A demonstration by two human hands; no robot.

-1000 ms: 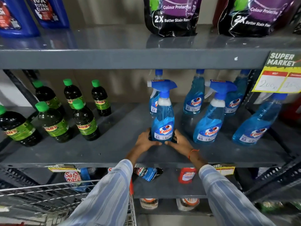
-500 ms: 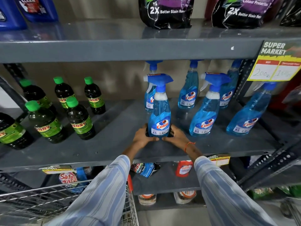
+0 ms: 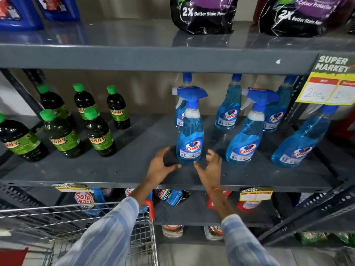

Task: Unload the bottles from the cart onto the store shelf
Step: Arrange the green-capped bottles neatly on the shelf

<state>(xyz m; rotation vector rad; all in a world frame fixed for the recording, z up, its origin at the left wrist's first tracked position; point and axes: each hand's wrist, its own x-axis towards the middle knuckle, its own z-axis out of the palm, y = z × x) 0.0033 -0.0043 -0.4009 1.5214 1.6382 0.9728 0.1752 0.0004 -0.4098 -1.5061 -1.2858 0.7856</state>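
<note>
A blue Colin spray bottle (image 3: 190, 135) stands upright on the grey middle shelf (image 3: 134, 169), near its front. My left hand (image 3: 163, 166) hovers just left of the bottle's base, fingers spread and holding nothing. My right hand (image 3: 210, 167) is just right of the base, fingers apart, also off the bottle. Several more blue spray bottles (image 3: 244, 139) stand to the right and behind. The wire cart (image 3: 142, 242) is at the bottom left; its contents are hidden by my sleeve.
Several dark bottles with green caps (image 3: 98, 131) stand on the left of the same shelf, with bare shelf between them and the blue ones. Black detergent pouches (image 3: 201, 14) sit on the upper shelf. A yellow price card (image 3: 326, 89) hangs at right. Lower shelves hold more products.
Both hands held the base of the blue spray bottle earlier; now they have let go and drawn back slightly, fingers opening. The bottle stays standing on the shelf.
</note>
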